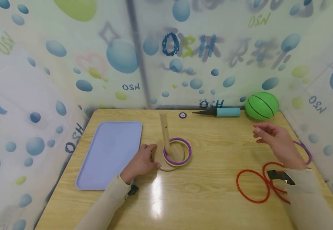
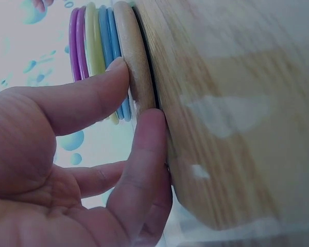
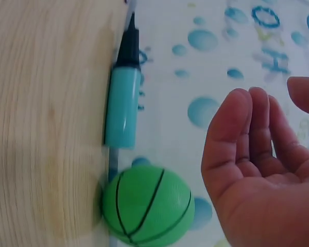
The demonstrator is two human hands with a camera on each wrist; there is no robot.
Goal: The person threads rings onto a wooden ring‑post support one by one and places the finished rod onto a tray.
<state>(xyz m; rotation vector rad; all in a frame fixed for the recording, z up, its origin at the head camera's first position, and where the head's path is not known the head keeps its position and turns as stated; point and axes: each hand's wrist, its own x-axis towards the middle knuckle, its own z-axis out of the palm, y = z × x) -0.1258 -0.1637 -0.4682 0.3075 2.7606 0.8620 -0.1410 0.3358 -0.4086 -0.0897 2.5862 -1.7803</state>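
Observation:
My left hand [image 1: 141, 161] grips the near left edge of a round wooden base [image 1: 159, 151]. In the left wrist view its thumb lies on top of the base's rim and its fingers press at the lower edge. An upright wooden post [image 1: 165, 131] rises from the base. Stacked around it are purple [image 2: 74, 46], yellow [image 2: 91, 46] and blue rings [image 2: 109, 46], leaning off-centre to the right. My right hand [image 1: 275, 137] hovers over the table's right side, fingers loosely bent, holding nothing. Beneath its forearm are red rings [image 1: 253, 170] and a purple ring [image 1: 308, 151], partly covered.
A lilac tray [image 1: 113, 153] lies on the left of the wooden table [image 1: 212, 191]. Along the back edge are a small round black-and-white disc [image 1: 182, 115], a blue hand pump [image 1: 228, 112] and a green ball [image 1: 262, 106]. Patterned curtains enclose the table's back and sides.

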